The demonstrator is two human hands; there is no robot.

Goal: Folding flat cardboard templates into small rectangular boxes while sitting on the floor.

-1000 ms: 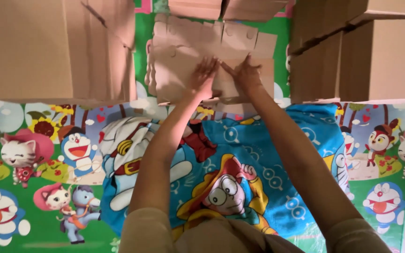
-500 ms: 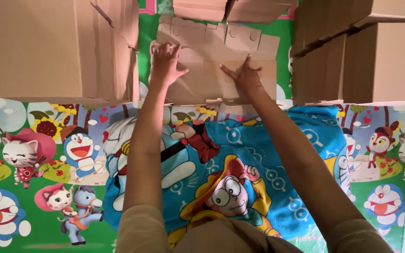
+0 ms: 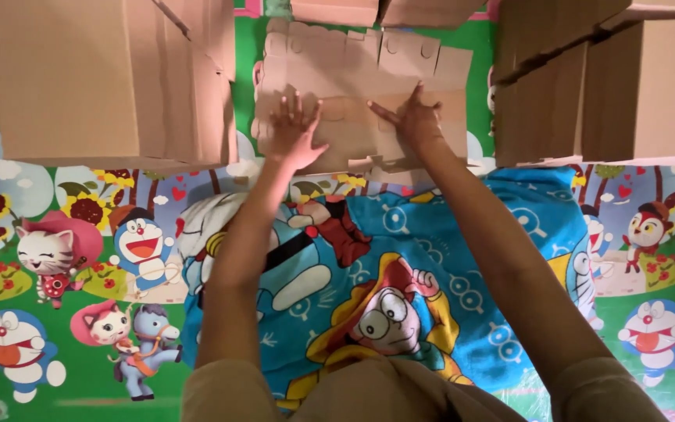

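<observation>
A stack of flat, die-cut brown cardboard sheets [image 3: 361, 86] lies on the floor mat straight ahead of me. My left hand [image 3: 294, 133] rests palm-down on the stack's left part, fingers spread. My right hand [image 3: 412, 121] presses flat on its middle, fingers spread and pointing left. Neither hand grips the cardboard; both lie on top of it. A blue cartoon-print cloth [image 3: 369, 273] covers my lap under both forearms.
Tall assembled cardboard boxes stand at the left [image 3: 103, 78] and at the right [image 3: 603, 86], flanking the flat stack. More boxes [image 3: 369, 9] sit behind it. A green cartoon-print floor mat [image 3: 56, 258] spreads underneath.
My left hand slid from the stack's middle to its upper left, then settled lower on the left part. My right hand stayed on the middle of the cardboard.
</observation>
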